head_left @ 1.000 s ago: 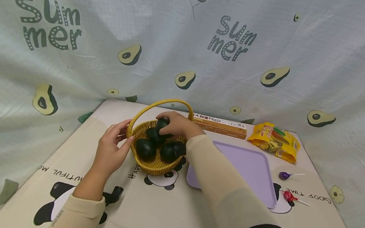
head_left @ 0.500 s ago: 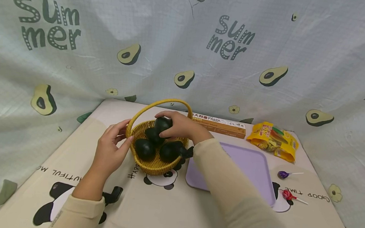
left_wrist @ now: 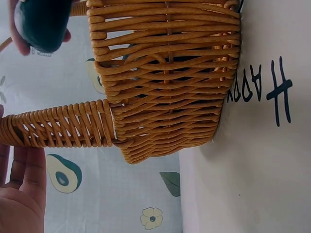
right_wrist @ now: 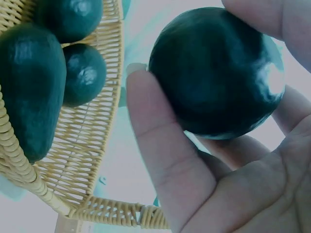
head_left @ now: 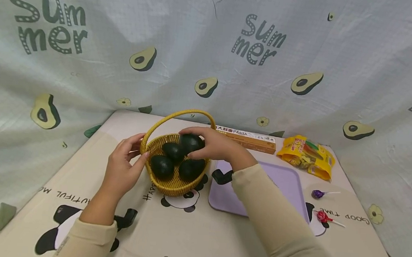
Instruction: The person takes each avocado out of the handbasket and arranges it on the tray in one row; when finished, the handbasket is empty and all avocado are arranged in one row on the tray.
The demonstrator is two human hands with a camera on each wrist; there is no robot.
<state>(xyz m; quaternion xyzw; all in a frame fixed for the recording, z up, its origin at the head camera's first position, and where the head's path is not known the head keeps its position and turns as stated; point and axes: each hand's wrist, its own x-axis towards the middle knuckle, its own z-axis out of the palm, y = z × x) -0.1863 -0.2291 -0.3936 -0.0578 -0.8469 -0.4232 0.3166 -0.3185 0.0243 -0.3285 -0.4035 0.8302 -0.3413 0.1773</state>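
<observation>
Right fingers (head_left: 195, 130) clasp 1 avocado (right_wrist: 216, 73) between them, higher than the basket (head_left: 173, 191).

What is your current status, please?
Right hand holds rounded dark-green avocado. Left hand grips handle of round yellow wicker basket. Three more avocados inside. No obstruction seen.

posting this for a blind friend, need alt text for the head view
A person's right hand holds a dark green avocado above a wicker basket with three others inside, while the left hand grips its handle. A lilac tray, a long box, a yellow packet and two lollipops lie to the right.
</observation>
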